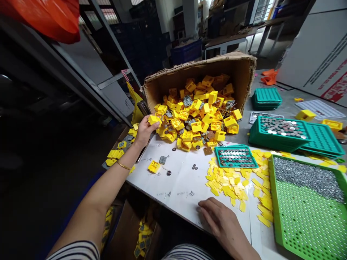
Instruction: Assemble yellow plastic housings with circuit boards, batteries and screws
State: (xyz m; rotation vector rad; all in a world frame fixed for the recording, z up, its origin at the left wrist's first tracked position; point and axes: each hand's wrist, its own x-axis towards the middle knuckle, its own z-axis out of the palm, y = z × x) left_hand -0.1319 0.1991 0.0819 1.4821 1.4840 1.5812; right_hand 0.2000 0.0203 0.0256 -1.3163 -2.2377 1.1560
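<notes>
My left hand (145, 130) pinches a yellow plastic housing (154, 120) at the left front of a heap of similar housings (195, 126), which spills from a cardboard box lying on its side. My right hand (217, 215) rests at the table's front edge, fingers loosely bent and apart, with nothing seen in it. Between the hands lie another yellow housing (153, 167), a small grey circuit board (163, 160), a round dark part on a wire (169, 173) and several button cells (195, 167). Flat yellow pieces (227, 180) lie scattered beyond my right hand.
The cardboard box (244, 68) stands at the back. A teal tray of button cells (236, 156) sits right of the heap. Farther right are stacked teal trays (279, 131) and a green perforated tray (306, 216) with metal pins (309, 176). A carton of finished-looking yellow pieces (145, 231) is below the table.
</notes>
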